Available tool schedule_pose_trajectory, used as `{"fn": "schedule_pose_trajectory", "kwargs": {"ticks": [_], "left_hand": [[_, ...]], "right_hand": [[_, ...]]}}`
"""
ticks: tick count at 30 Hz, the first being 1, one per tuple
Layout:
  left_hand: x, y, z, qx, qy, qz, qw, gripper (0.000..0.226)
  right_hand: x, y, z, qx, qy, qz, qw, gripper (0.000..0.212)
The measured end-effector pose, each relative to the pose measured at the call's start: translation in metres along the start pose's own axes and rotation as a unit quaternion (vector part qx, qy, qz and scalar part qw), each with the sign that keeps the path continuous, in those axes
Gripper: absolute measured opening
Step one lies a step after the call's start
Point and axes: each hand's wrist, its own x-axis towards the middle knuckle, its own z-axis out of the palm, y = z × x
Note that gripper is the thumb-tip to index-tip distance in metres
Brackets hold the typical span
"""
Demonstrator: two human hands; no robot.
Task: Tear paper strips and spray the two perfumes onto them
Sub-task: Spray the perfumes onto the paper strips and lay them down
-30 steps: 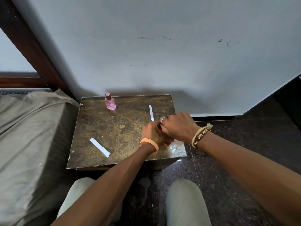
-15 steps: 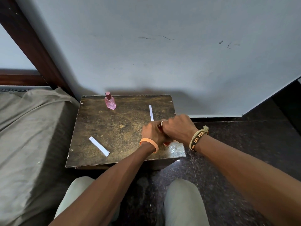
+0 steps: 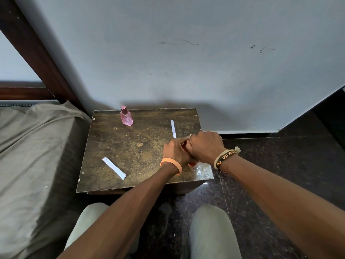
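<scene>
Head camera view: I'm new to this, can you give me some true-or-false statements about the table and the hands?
The pink perfume bottle stands upright on the table. True.
Three paper strips lie on the table. False: two, a near strip and a far strip.
The left hand and right hand meet over a reddish thing, mostly hidden. True.
The right hand grips the pink perfume bottle. False: nobody touches it.

A perfume bottle (image 3: 127,117) stands back left on the table (image 3: 141,146), a paper strip (image 3: 173,128) back right, a second strip (image 3: 114,168) front left. Front right, left hand (image 3: 174,152) and right hand (image 3: 205,146) meet over a second bottle (image 3: 192,164).
</scene>
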Motion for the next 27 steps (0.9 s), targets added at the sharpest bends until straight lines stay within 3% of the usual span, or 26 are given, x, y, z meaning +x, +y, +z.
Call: {"fn": "schedule_pose_trajectory", "kwargs": {"ticks": [2, 7, 11, 14, 17, 20, 24, 27], "left_hand": [[0.001, -0.002, 0.001, -0.006, 0.000, 0.000, 1.000, 0.038], [0.003, -0.002, 0.003, 0.025, -0.008, -0.015, 1.000, 0.032], [0.002, -0.003, 0.003, 0.017, 0.007, 0.004, 1.000, 0.037], [0.003, -0.007, 0.005, 0.024, 0.011, 0.024, 0.999, 0.038], [0.002, -0.005, 0.003, 0.020, 0.006, 0.030, 0.999, 0.029], [0.001, -0.006, 0.001, 0.012, -0.011, 0.029, 0.999, 0.033], [0.007, -0.017, -0.001, 0.062, -0.080, 0.031, 0.994, 0.079], [0.010, -0.016, -0.014, -0.011, -0.129, 0.005, 0.992, 0.073]], "right_hand": [[0.002, -0.003, -0.001, 0.005, 0.005, 0.001, 1.000, 0.038], [-0.004, 0.004, -0.006, -0.107, 0.030, -0.144, 0.983, 0.024], [0.000, -0.001, 0.001, 0.016, 0.028, -0.017, 0.999, 0.032], [-0.002, -0.001, 0.007, 0.126, 0.013, 0.040, 0.991, 0.037], [-0.011, 0.003, 0.015, 0.257, -0.007, 0.087, 0.962, 0.042], [-0.019, 0.009, 0.024, 0.391, -0.035, 0.128, 0.911, 0.043], [-0.027, 0.008, 0.033, 0.454, -0.065, 0.154, 0.875, 0.051], [-0.030, -0.001, 0.040, 0.454, -0.045, 0.187, 0.870, 0.046]]}}
